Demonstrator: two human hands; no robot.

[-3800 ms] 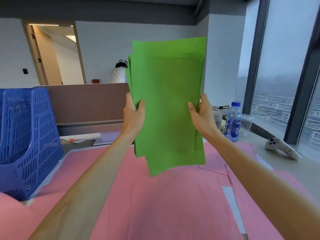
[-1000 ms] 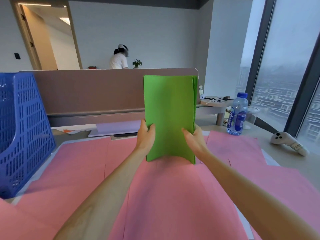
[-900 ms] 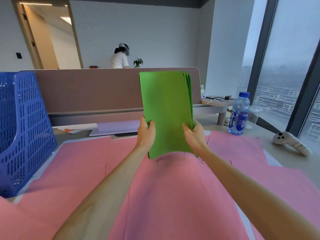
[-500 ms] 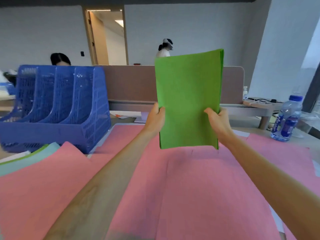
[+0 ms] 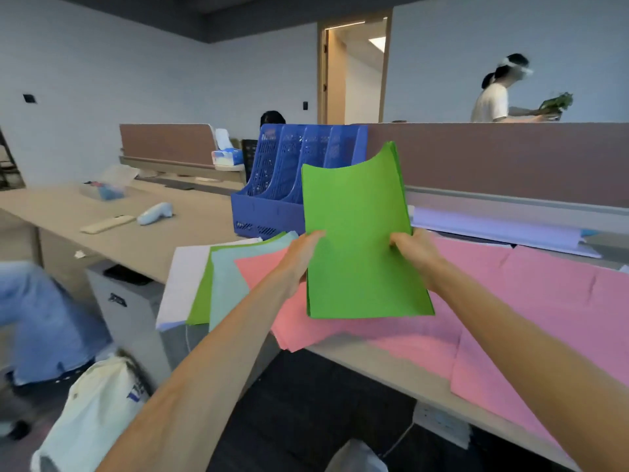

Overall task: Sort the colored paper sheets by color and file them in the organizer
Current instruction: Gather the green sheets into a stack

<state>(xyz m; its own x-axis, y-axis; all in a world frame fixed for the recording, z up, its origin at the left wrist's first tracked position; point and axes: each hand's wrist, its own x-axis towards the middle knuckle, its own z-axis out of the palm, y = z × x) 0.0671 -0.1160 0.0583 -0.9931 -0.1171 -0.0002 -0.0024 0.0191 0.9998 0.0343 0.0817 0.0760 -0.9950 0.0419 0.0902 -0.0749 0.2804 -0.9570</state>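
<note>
Filing step, by the look of it: the green stack (image 5: pixel 360 240) is held upright over the pink sheets (image 5: pixel 510 294), just in front of the blue organizer (image 5: pixel 272 185). Left hand (image 5: pixel 301 253) grips its left edge, right hand (image 5: pixel 413 253) grips the right, fingers curled round the paper on both sides. Next it wants lifting over a slot and lowering in, bottom edge first. Stack looks squared below, top edge bowing limp
</note>
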